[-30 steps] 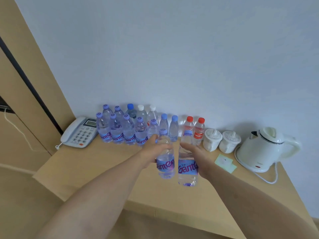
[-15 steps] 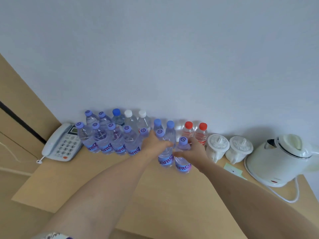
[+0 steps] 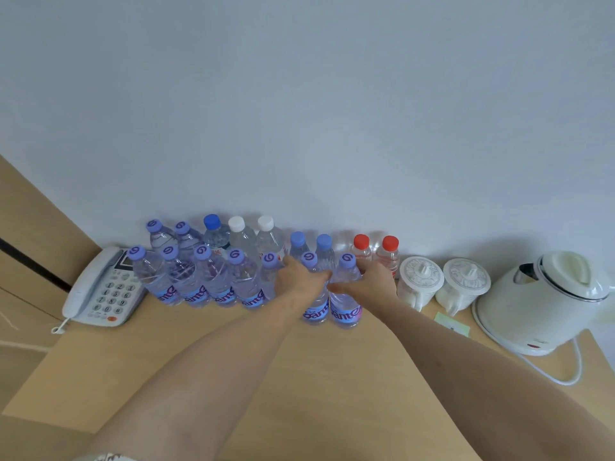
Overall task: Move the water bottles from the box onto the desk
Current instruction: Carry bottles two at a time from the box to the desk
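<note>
Head view, read from left to right. At about 9 o'clock a white desk telephone (image 3: 100, 289) lies on the wooden desk (image 3: 299, 377), its keypad facing up. Just to its right stands a cluster of water bottles (image 3: 199, 281) with lilac caps, upright, in two ranks against the wall (image 3: 299, 111); behind them are one bottle with a dark blue cap (image 3: 212, 222) and two with white caps (image 3: 251, 223).

Near centre, the left hand (image 3: 301, 277) grips the shoulder of a lilac-capped bottle (image 3: 316, 304); its fingers are curled round the far side and largely hidden, so their spread cannot be told. Touching that bottle on its right, a second lilac-capped bottle (image 3: 345, 307) is held by the right hand (image 3: 372, 281), thumb in front and fingers wrapped behind. Both bottles stand upright with their bases on the desk, at the right end of the front rank. The box is not in view.

Toward 1 o'clock of the hands, two red-capped bottles (image 3: 376, 251) stand against the wall. Next, toward 3 o'clock, come two white lidded cups (image 3: 442, 284), side by side, with a pale green card (image 3: 452, 324) lying in front of them. At the far right a white electric kettle (image 3: 545, 301) rests on its base, its cord (image 3: 572, 371) looping forward across the desk.
</note>
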The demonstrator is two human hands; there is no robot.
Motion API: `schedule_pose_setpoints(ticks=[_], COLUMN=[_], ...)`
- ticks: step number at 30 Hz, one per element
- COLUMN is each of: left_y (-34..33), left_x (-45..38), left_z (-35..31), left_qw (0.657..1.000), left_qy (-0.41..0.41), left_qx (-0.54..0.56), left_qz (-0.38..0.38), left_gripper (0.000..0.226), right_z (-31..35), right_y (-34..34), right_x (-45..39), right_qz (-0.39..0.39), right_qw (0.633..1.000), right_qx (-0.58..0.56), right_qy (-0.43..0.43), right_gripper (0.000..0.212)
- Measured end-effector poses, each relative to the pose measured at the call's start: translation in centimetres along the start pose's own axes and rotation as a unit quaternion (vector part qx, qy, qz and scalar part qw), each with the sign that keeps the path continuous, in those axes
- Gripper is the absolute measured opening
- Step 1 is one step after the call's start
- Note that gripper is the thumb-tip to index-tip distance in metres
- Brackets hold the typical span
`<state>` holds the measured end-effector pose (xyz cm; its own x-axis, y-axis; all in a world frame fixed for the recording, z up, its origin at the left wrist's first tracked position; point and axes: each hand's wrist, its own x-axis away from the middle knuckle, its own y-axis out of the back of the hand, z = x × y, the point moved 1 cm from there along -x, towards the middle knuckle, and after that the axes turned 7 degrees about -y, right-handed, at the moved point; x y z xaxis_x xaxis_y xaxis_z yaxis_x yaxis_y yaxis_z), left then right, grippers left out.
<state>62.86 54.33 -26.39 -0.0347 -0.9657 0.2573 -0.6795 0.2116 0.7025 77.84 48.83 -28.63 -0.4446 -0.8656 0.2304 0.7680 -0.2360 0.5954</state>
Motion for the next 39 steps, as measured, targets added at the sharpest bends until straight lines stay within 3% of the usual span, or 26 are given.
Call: schedule_pose_setpoints(ticks=[4,8,9,14,21,28,39], left_y=[0.5,2.1,2.4,3.0,2.7,3.1,2.8], left_x=[-0.2,-0.5,-0.5,-0.3,0.5,0.0,-1.0], left_z=[-0.7,-1.7,-1.8,-1.3,-1.0,-0.9,-0.9], left_qw=[0.999,0.993,0.989,0.967,0.959,0.963,0.959], left_qy=[0.025,-0.050,-0.078,-0.169,-0.227,-0.230,-0.242], left_qx=[0.010,-0.075,-0.104,-0.185,-0.166,-0.141,-0.146], left_qz=[0.042,0.071,0.065,0.033,0.028,0.018,0.016], left_gripper=[0.091,0.032,0.029,0.037,0.011,0.018,0.020], right_z=[0.2,0.7,0.9,2.5,3.6,3.5,3.1], right_y=[-0.2,-0.4,-0.5,-0.9,-0.1,-0.1,-0.5], right_x=[0.2,0.7,0.8,1.5,2.1,2.2,2.1], right_qz=[-0.012,-0.017,-0.017,-0.032,-0.040,-0.024,-0.050], right_qw=[1.000,1.000,1.000,0.997,0.990,0.997,0.998], right_qx=[0.023,0.011,0.003,0.046,0.129,0.078,0.022], right_qy=[-0.008,-0.013,-0.014,-0.048,-0.045,0.001,-0.004], right_gripper=[0.042,0.039,0.038,0.050,0.046,0.040,0.028])
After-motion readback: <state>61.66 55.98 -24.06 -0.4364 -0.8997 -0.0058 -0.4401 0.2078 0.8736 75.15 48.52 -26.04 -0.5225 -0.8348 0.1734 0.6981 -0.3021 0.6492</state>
